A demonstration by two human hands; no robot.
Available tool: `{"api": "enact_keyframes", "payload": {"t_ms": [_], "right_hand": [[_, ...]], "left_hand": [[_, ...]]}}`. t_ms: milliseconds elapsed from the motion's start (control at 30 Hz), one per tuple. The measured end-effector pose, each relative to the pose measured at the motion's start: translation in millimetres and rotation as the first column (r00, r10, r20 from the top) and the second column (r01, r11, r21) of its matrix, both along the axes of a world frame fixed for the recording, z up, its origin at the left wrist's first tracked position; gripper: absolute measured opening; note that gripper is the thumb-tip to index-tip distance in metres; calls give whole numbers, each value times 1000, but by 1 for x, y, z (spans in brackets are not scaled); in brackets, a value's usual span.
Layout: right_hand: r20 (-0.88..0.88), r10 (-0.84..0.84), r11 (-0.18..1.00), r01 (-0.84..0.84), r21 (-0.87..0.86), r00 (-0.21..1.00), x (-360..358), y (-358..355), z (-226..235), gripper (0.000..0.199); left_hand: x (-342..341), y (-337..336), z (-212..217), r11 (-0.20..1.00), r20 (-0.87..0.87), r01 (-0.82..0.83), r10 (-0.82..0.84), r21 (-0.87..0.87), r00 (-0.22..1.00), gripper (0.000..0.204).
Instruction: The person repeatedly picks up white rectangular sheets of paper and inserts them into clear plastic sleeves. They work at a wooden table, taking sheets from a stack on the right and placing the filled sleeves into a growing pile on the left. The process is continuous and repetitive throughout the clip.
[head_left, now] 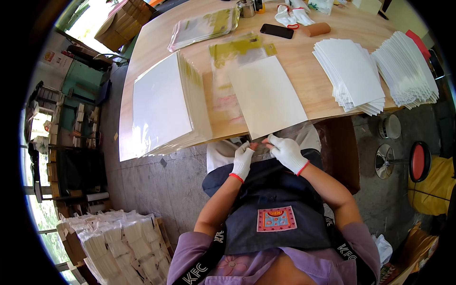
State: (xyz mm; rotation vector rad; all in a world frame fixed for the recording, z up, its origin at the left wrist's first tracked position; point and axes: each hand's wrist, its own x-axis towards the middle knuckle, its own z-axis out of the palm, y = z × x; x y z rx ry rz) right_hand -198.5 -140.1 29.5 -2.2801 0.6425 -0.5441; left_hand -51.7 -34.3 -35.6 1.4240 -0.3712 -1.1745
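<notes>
Left hand [242,159] and right hand [286,151], both gloved, met at the table edge, fingertips pinching the near end of a clear bag [259,147], which lay between them. Just beyond lay one white sheet [267,95], long axis running away from the hands. Farther right stood two fanned stacks of white sheets [354,76].

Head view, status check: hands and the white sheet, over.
Left hand and right hand gloved, together at the table edge, pinching a clear bag. White sheet lies flat just beyond. Nothing between.
</notes>
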Motion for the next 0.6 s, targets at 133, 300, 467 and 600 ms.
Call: {"api": "enact_keyframes", "payload": {"t_ms": [133, 300, 467, 600], "right_hand": [[-357, 12, 944, -128, -303, 934, 30, 9, -4, 15], [-349, 33, 849, -211, -485, 936, 39, 5, -17, 16], [69, 185, 869, -196, 454, 980, 1, -14, 11, 6], [504, -651, 321, -395, 861, 568, -142, -113, -38, 11]], "left_hand": [[10, 9, -7, 997, 141, 74, -69, -31, 988, 19], [3, 1, 24, 996, -125, -48, 57, 73, 990, 19], [12, 11, -3, 992, -24, -80, 83, 102, 996, 23], [16, 24, 17, 998, 467, 42, -60, 47, 882, 23]]}}
